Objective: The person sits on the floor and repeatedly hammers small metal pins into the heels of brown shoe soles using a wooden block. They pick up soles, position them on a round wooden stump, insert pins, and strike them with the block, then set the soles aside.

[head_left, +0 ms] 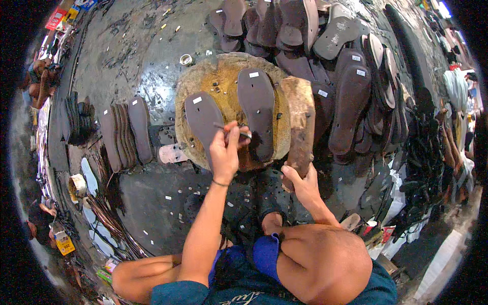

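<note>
Two brown sandal soles lie side by side on a round wooden chopping block (231, 63): a left sole (201, 113) and a right sole (255, 99). Each has a small white label at its toe end and a hole. My left hand (225, 152) is closed around a short dark metal punch (246, 135), held over the gap between the soles; its working tip is hard to make out. A thick wooden club (299, 114) stands out from my right hand (305, 184), which grips its lower end just right of the block.
Brown soles (351, 104) are heaped at the right and far side. Shorter stacks of soles (119, 134) stand at the left. A small round cup (186, 60) sits beyond the block. Small cut plugs and scraps litter the dark floor. Long dark strips (114, 218) lie at near left.
</note>
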Tool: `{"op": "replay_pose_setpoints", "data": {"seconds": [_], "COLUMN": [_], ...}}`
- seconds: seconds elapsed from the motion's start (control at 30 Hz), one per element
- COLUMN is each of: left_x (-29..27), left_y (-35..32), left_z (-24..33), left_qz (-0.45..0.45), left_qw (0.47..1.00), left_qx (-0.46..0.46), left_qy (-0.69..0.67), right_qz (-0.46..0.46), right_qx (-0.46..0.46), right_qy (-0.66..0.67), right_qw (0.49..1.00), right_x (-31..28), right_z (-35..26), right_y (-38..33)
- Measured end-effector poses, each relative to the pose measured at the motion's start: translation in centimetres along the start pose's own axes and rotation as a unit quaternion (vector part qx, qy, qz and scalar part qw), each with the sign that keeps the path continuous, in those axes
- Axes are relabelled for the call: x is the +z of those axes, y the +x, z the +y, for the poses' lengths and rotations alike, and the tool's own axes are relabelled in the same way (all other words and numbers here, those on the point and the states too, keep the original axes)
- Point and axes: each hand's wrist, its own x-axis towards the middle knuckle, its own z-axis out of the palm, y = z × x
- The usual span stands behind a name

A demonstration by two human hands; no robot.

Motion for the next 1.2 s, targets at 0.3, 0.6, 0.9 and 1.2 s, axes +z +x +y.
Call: {"op": "replay_pose_setpoints", "data": {"seconds": [0.3,0.6,0.9,1.2], "left_x": [1.3,0.5,0.0,-8.2], "left_y": [2.2,1.5,2.7,-4.0], "left_z": [-0.3,-1.8,1.4,0.7], "left_qz": [-0.012,-0.045,0.035,0.201], "left_qw": [0.972,0.887,0.979,0.973], "left_qx": [0.087,0.257,0.099,0.017], "left_qy": [0.217,0.381,0.174,0.113], "right_qz": [-0.009,-0.197,-0.176,-0.218], "right_qx": [-0.068,-0.441,0.091,-0.06], "right_qy": [-0.045,-0.042,-0.001,-0.014], "right_qw": [0.997,0.874,0.98,0.974], "right_x": [-2.2,-3.7,-1.7,8.5], "right_z": [-2.1,-4.5,1.5,-0.1], "right_y": [-1.8,1.0,1.8,3.9]}}
